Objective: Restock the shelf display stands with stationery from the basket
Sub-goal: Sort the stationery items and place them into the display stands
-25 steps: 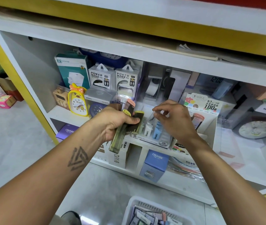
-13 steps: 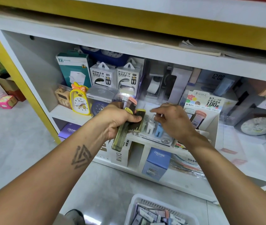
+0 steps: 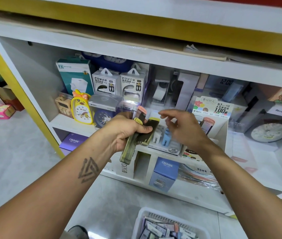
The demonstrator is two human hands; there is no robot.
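Just in front of the white display stand (image 3: 221,128) on the middle shelf, the left hand (image 3: 124,131) grips a stack of slim lead cases (image 3: 137,137) — dark, translucent, with yellow caps and 1 pink cap sticking up at the top — its thumb pressed across the front of the stack and its fingers wrapped behind. To the right of that stack, directly before the stand's front trays, the right hand (image 3: 181,128) hovers with fingers loosely spread and slightly bent, holding nothing that I can make out, though motion blurs its fingertips. Behind the right hand, small white and blue cases (image 3: 165,137) stand upright in the stand's left tray, and a pink-capped tube (image 3: 208,125) sits in its right compartment under the printed header card. Left of the stand, along the same shelf, are a yellow duck clock (image 3: 82,109) and 2 power bank boxes (image 3: 119,83) further back. Below the stand, on the lower shelf, stands a blue box (image 3: 165,173). Further below, at the bottom edge of the view, the white basket (image 3: 143,219) rests on the floor — stationery packs lie jumbled inside it.
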